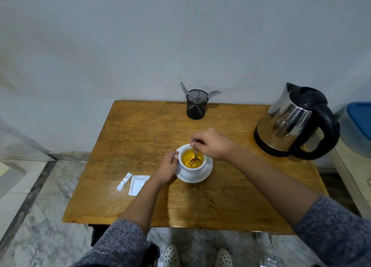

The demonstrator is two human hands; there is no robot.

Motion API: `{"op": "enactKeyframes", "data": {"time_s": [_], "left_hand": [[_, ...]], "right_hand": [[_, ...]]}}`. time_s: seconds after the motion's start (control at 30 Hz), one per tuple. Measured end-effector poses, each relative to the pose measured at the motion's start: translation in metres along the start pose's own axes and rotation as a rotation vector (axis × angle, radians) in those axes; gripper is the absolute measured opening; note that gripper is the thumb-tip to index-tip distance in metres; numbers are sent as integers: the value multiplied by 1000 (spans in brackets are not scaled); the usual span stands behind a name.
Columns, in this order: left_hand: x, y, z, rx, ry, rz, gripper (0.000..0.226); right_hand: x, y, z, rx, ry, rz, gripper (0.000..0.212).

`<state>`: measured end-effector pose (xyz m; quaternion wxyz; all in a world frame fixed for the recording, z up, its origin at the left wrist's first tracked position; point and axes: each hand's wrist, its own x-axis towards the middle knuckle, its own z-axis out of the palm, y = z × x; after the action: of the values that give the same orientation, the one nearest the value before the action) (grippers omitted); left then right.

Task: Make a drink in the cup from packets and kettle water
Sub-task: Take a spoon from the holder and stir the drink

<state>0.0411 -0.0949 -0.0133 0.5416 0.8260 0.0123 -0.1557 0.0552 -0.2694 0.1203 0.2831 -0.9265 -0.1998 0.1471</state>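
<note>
Stirring is the step in hand, as far as I can judge: my right hand [212,145] pinches the thin metal spoon [195,154] by the top of its handle, fingers closed on it, with the bowl of the spoon sunk in the orange-yellow drink [189,158]. That drink fills the white ceramic cup [192,167], which sits on a round white saucer [202,177] near the middle of the worn wooden worktop [230,196]. My left hand [166,167] curls around the cup's handle side, fingers closed against it to steady it. Two white paper packets [133,183] lie flat just to the left of the saucer, a slim stick and a wider sachet; I cannot tell whether they are torn open. The steel kettle with black handle and lid [293,124] stands well apart at the right rear corner, and a black mesh holder with a fork and spoon [197,106] sits at the back edge. Since water and powder look to be in, I reckon the next move calls for lifting the spoon out slowly, letting it drip over the cup, and keeping the left hand firm so the cup does not slide on the saucer.
</note>
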Motion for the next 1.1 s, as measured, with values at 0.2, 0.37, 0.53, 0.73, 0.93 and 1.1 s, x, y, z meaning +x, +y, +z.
{"op": "enactKeyframes", "data": {"time_s": [0.2, 0.37, 0.53, 0.73, 0.93, 1.1], "left_hand": [[0, 0, 0, -11, 2, -10, 23], [-2, 3, 1, -18, 8, -7, 21], [-2, 2, 0, -7, 2, -17, 25], [-4, 5, -1, -13, -1, 0, 20], [-4, 6, -1, -21, 0, 11, 19], [-4, 6, -2, -12, 0, -6, 22]], "right_hand": [[-3, 9, 17, 260, 251, 78, 19], [-4, 5, 23, 168, 306, 27, 21], [-3, 5, 15, 5, 218, -27, 22], [-6, 2, 12, -4, 157, -8, 23], [-6, 2, 27, 149, 274, -34, 25], [-4, 6, 29, 105, 337, -36, 24]]}}
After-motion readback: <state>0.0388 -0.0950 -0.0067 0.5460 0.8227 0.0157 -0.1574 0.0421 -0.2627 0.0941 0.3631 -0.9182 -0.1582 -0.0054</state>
